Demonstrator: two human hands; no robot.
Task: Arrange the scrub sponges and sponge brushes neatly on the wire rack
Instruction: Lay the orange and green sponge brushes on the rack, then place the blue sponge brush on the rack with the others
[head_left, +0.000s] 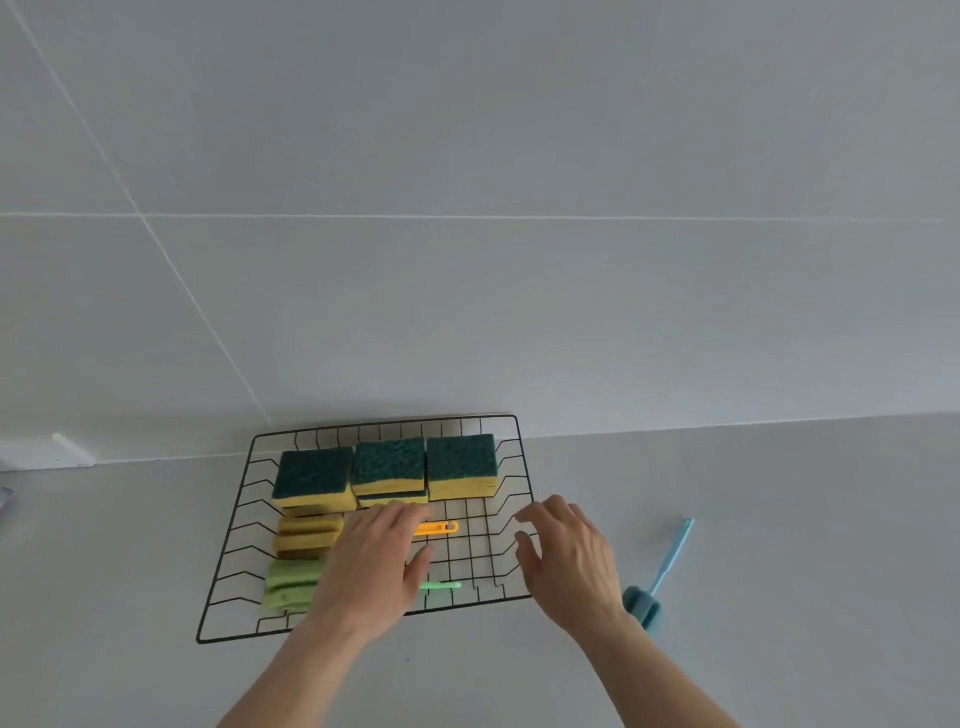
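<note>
A black wire rack (511, 470) lies on the counter against the wall. Three green-and-yellow scrub sponges (387, 467) stand in a row at its back. An orange sponge brush (306, 535) and a green sponge brush (288, 584) lie across the rack's front half, heads to the left. My left hand (371, 564) rests flat over their handles, fingers spread, gripping nothing. My right hand (563, 553) hovers open over the rack's right edge. A blue sponge brush (662, 569) lies on the counter to the right of the rack.
A grey tiled wall rises behind the counter (779, 519). A white object (72, 449) sits at the far left against the wall.
</note>
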